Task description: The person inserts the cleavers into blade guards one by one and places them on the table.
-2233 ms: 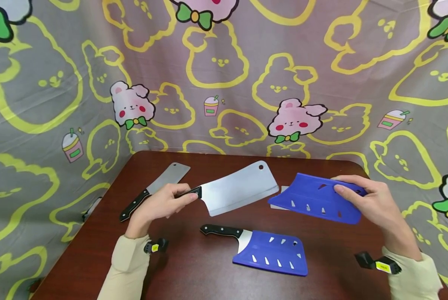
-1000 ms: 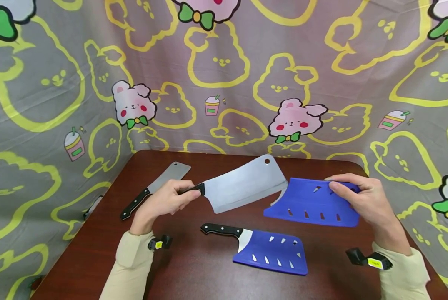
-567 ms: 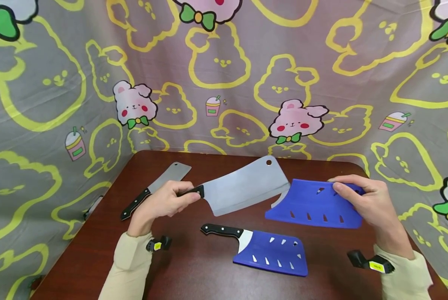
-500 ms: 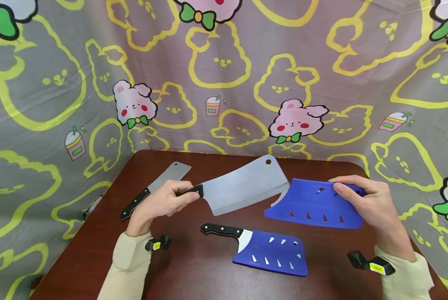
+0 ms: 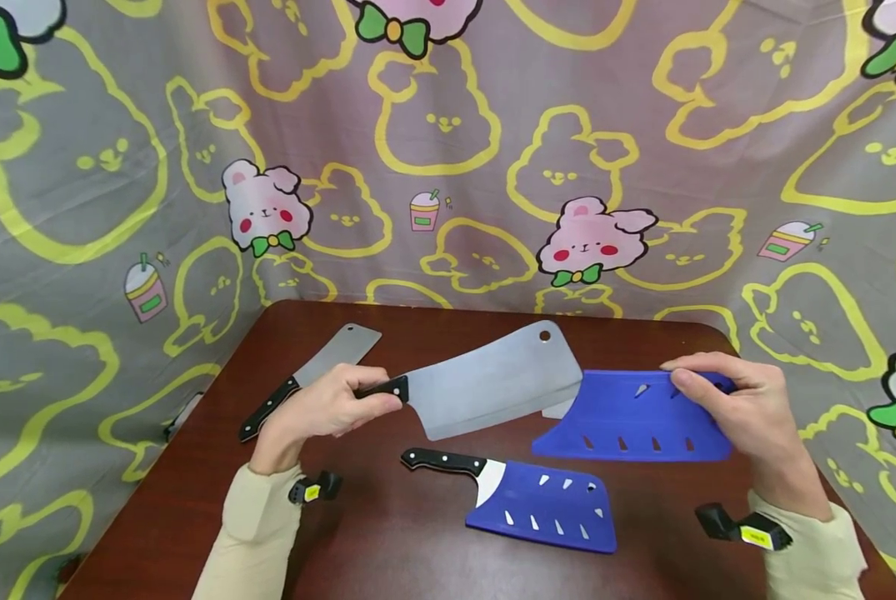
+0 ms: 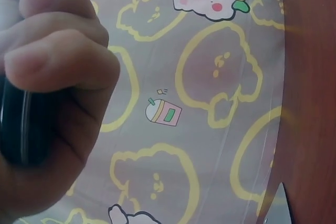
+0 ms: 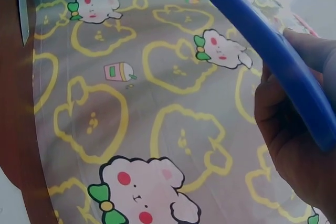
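Observation:
My left hand [image 5: 331,408] grips the black handle [image 5: 387,389] of a cleaver [image 5: 496,379] above the table, its broad blade pointing right. My right hand [image 5: 740,404] pinches a blue slotted blade sheath [image 5: 631,421] by its right end, thumb in front. The blade's far end meets the sheath's upper left corner in the head view; whether they touch I cannot tell. In the left wrist view, fingers [image 6: 63,59] curl round the handle. The right wrist view shows the sheath edge-on. Below, another cleaver [image 5: 443,461] lies in a matching blue sheath [image 5: 541,507].
A third, bare cleaver [image 5: 271,408] lies at the table's left, partly behind my left hand. Part of a pale flat thing [image 5: 558,409] shows behind the raised sheath. Patterned curtains [image 5: 448,192] enclose the brown table [image 5: 387,542] at the back and sides.
Over the last two seconds the held cleaver has shifted right, closing the gap to the sheath. In the last half second the blade's tip and the sheath have dropped slightly, and the sheath has levelled.

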Motion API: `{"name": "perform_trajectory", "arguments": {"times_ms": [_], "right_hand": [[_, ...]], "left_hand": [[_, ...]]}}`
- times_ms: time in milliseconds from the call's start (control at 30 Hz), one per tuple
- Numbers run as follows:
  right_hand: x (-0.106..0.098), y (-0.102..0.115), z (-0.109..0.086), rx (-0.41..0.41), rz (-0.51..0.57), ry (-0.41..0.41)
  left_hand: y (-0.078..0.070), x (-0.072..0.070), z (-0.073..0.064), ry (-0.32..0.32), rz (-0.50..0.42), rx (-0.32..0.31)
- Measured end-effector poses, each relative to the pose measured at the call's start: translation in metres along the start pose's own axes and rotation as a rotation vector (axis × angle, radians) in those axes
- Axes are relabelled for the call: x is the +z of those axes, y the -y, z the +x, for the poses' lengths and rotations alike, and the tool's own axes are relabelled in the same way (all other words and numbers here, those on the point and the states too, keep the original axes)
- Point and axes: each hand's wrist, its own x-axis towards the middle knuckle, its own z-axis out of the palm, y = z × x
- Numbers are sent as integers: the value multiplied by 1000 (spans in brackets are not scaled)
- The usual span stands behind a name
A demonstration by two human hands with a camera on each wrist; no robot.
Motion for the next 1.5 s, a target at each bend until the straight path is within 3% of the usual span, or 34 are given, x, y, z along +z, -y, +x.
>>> {"name": "perform_trajectory", "arguments": {"times_ms": [100,267,467,567,800,933,1100,1300,1500], "right_hand": [[0,1,-1,-13,109,-31],[-3,-2,0,-19,167,-51],[-2,-6,3,-6,98,-11],[-1,-7,4,-16,32,5],[2,-12,4,-7,38,28],[0,-15,3,-5,37,25],[2,-17,4,-12,-50,67],[12,-16,5,-17,-63,110],[15,-15,4,-11,-99,113]], "left_hand": [[-2,2,0,43,-1,3],[-2,16,1,67,62,-17],[6,31,2,-47,93,-129],[10,33,-1,-59,99,-141],[16,35,-10,-16,158,-77],[14,36,-11,15,236,-33],[7,31,-12,44,326,-68],[7,30,-15,84,325,-153],[12,32,-13,93,324,-139]]}}
